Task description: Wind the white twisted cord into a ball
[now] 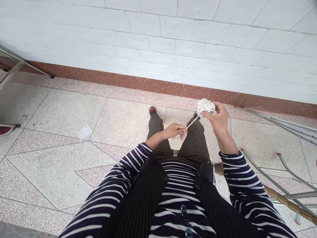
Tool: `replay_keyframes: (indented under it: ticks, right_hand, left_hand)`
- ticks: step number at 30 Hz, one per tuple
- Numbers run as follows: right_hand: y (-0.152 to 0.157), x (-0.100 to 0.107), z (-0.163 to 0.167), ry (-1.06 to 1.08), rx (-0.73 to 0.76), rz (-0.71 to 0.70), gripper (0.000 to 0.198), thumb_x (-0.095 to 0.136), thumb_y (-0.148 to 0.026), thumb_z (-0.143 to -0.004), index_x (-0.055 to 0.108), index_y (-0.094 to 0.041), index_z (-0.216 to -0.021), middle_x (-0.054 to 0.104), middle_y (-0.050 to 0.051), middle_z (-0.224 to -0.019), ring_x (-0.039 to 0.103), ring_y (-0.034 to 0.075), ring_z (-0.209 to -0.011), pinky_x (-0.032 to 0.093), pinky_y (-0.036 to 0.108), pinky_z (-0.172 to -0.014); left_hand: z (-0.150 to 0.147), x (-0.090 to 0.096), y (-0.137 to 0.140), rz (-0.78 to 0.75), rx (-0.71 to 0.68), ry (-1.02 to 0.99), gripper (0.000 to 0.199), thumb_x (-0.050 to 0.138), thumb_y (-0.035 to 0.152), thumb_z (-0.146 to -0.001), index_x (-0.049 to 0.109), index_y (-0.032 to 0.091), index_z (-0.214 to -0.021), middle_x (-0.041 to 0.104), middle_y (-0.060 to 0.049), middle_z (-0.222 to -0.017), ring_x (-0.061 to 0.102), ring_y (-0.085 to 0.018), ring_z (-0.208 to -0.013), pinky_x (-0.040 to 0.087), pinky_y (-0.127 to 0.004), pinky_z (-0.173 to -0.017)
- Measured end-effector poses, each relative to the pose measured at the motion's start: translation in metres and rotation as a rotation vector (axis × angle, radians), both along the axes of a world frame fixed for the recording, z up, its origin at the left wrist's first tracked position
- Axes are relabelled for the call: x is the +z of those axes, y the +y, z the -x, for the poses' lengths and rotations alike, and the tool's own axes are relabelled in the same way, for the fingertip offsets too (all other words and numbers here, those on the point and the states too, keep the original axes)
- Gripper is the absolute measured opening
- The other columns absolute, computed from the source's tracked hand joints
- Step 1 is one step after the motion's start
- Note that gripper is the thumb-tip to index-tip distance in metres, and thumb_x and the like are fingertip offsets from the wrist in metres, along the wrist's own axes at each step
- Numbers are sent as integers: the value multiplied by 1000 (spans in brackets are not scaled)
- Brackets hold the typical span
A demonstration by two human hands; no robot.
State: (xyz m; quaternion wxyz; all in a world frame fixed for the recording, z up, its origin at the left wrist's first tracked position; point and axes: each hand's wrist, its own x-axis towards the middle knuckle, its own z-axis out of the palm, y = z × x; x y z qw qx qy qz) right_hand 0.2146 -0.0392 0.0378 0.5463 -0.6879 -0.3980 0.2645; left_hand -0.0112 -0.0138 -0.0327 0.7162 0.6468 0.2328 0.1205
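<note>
A bundle of white twisted rope [205, 107] is held up in front of me, above my right knee. My right hand [219, 117] grips it from its right side, thumb and fingers closed on the coils. One strand of the rope runs down and left from the bundle, pulled straight. My left hand [176, 130] pinches that strand between thumb and fingers, over the gap between my legs. What lies inside the left palm is hidden.
A white tiled wall [158, 43] with a brown baseboard [138, 80] stands ahead. Metal chair legs [277, 168] and a broom handle [284, 198] are at right, folded metal poles [284, 124] near the wall. White paper [84, 132] lies on the floor, left. A metal frame [27, 62] stands far left.
</note>
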Motion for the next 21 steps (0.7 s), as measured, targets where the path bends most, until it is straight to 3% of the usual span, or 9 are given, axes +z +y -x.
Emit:
replay_keyframes:
  ticks: [4, 10, 16, 21]
  right_hand:
    - [3, 18, 1, 89, -14, -181, 51, 86, -29, -55, 66, -20, -101, 69, 2, -97, 66, 22, -88, 55, 45, -86]
    - [-1, 71, 15, 140, 48, -427, 50, 86, -23, -58, 67, -18, -104, 70, 5, -102, 67, 23, -95, 54, 50, -94]
    - [15, 114, 1, 4, 62, -744, 51, 91, -25, -54, 71, -17, -100, 69, 2, -93, 69, 24, -92, 51, 57, -97]
    - [12, 145, -1, -102, 82, -858, 45, 92, -34, -54, 73, -23, -94, 70, -1, -91, 69, 26, -95, 51, 57, -97]
  left_hand:
    - [3, 2, 8, -80, 38, 13, 41, 55, 49, -95, 68, 12, -82, 71, -6, -73, 61, -14, -73, 44, -25, -77]
    - [0, -3, 24, -195, 65, 53, 36, 53, 41, -95, 69, 14, -80, 71, -4, -82, 61, -15, -85, 43, -26, -84]
    - [-4, -29, 25, -280, 129, 154, 32, 50, 34, -94, 69, 14, -77, 68, -2, -83, 60, -14, -80, 44, -26, -81]
    - [-10, -38, 35, -301, 181, 171, 25, 51, 29, -92, 68, 14, -83, 69, -3, -86, 63, -15, -88, 46, -26, -87]
